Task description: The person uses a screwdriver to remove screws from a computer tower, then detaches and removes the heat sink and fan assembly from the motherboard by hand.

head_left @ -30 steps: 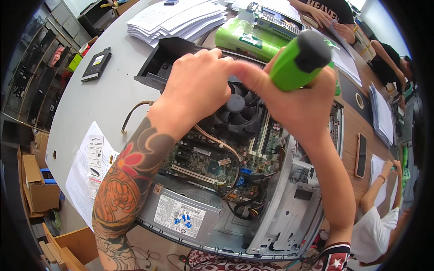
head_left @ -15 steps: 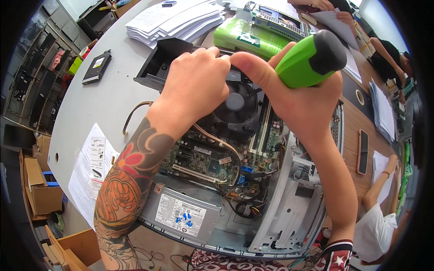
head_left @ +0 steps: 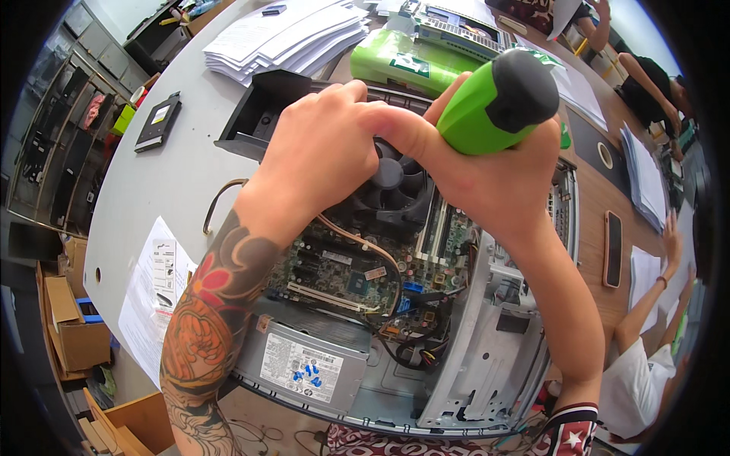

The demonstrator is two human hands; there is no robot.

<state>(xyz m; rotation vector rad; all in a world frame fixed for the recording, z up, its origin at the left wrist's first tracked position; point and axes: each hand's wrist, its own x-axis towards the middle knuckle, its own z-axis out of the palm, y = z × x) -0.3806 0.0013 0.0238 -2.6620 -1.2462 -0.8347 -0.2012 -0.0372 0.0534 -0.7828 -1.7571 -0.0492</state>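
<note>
A screwdriver (head_left: 473, 114) with a fat green and black handle is held in my right hand (head_left: 494, 178). Its handle end tilts up toward me, and the shaft is hidden. Closed beside it, my left hand (head_left: 323, 140) has its fingers curled down out of sight; what they grip cannot be seen. My right thumb rests against the left hand. Both hands are above the far part of an opened desktop computer case (head_left: 475, 334), over a black cooling fan (head_left: 389, 175). Nearer to me show the circuit board (head_left: 357, 266) and the power supply (head_left: 353, 361), with several small blue pieces on its label.
Left of the case are a black drive (head_left: 158, 121) and a printed sheet (head_left: 141, 319). Behind it, a paper stack (head_left: 281, 42) and a green plastic-wrapped pack (head_left: 414, 61). A phone (head_left: 612, 249) lies to the right, where another person's arm (head_left: 646, 304) reaches over papers.
My right hand and the screwdriver handle have shifted left, and the right thumb now overlaps the left hand more closely. The other person's hand at right has moved farther up the table.
</note>
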